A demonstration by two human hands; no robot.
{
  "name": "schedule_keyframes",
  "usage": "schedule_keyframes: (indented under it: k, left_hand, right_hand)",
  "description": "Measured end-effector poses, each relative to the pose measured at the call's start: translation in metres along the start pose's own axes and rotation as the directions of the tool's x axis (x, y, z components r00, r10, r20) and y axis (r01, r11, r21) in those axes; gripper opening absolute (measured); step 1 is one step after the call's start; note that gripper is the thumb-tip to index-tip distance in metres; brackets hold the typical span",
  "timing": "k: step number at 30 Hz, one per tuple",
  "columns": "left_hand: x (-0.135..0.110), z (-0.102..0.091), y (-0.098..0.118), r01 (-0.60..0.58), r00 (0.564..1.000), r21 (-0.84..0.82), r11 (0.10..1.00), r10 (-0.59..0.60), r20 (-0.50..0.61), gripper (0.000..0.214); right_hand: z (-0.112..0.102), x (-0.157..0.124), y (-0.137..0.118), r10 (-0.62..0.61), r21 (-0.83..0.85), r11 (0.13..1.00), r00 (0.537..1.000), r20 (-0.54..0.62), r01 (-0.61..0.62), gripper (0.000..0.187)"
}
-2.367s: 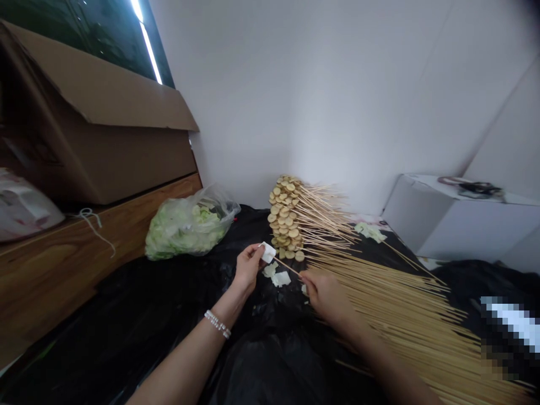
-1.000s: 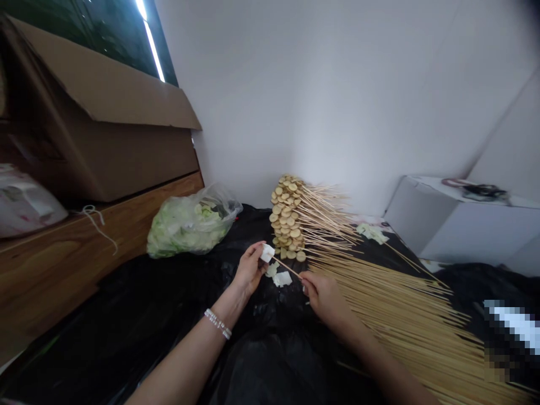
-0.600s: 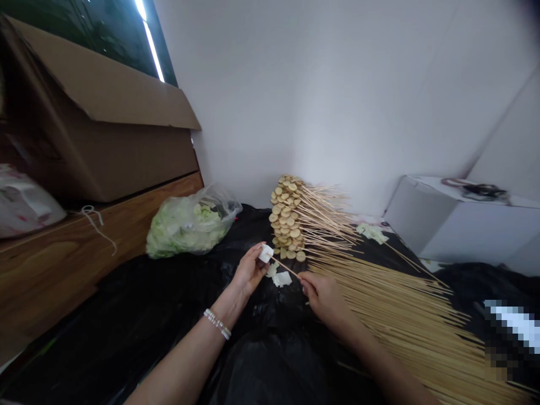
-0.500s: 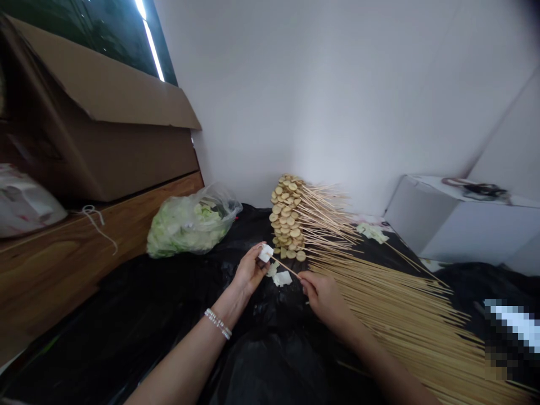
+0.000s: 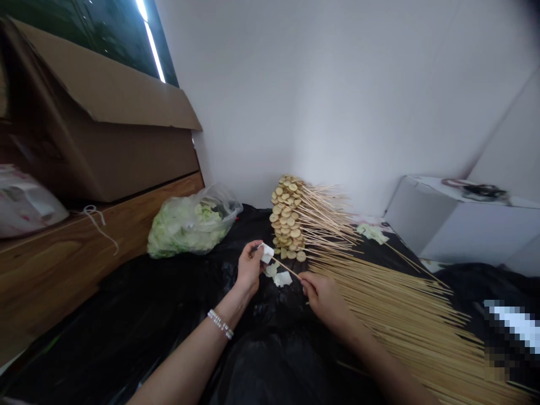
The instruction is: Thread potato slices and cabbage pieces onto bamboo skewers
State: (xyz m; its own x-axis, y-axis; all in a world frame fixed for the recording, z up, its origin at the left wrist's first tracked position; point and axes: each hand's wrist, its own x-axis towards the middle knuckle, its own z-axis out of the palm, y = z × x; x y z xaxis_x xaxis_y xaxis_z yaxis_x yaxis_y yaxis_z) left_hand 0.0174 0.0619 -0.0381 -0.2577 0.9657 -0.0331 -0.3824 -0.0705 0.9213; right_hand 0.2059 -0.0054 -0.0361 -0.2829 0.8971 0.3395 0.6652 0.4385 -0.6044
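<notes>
My left hand (image 5: pixel 248 269) pinches a small pale cabbage piece (image 5: pixel 267 253) above the black plastic sheet (image 5: pixel 169 315). My right hand (image 5: pixel 324 297) grips a thin bamboo skewer (image 5: pixel 287 267) whose tip touches that piece. A few loose cabbage pieces (image 5: pixel 279 277) lie on the sheet between the two hands. Right behind them rises a stack of finished skewers with tan round slices (image 5: pixel 287 216).
A clear bag of cut cabbage (image 5: pixel 189 225) lies at the left by a wooden ledge (image 5: pixel 63 264) carrying a cardboard box (image 5: pixel 105 135). A wide pile of bare bamboo skewers (image 5: pixel 405 315) spreads to the right. A white box (image 5: pixel 455 219) stands at the back right.
My left hand has turned the cabbage piece slightly on the skewer tip. My right hand has barely shifted.
</notes>
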Motion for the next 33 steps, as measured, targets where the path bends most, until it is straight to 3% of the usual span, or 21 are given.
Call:
schedule_keyframes:
  k: [17,23,33]
  left_hand:
    - [0.006,-0.003,-0.003,-0.246,0.969,0.196,0.949,0.247,0.022,0.028]
    - [-0.001,0.003,0.000,-0.153,0.986,0.080,0.985,0.147,0.078,0.037]
    - [0.002,0.001,0.003,0.060,0.997,-0.171,0.984,-0.052,0.050,0.031]
  right_hand:
    - [0.002,0.000,0.002,0.039,0.042,0.998,0.999,-0.014,-0.038,0.026]
    - [0.000,0.001,0.002,0.051,0.027,0.998,0.998,-0.036,-0.051,0.028]
    - [0.002,0.000,0.003,0.005,0.021,1.000,0.998,-0.065,-0.003,0.027]
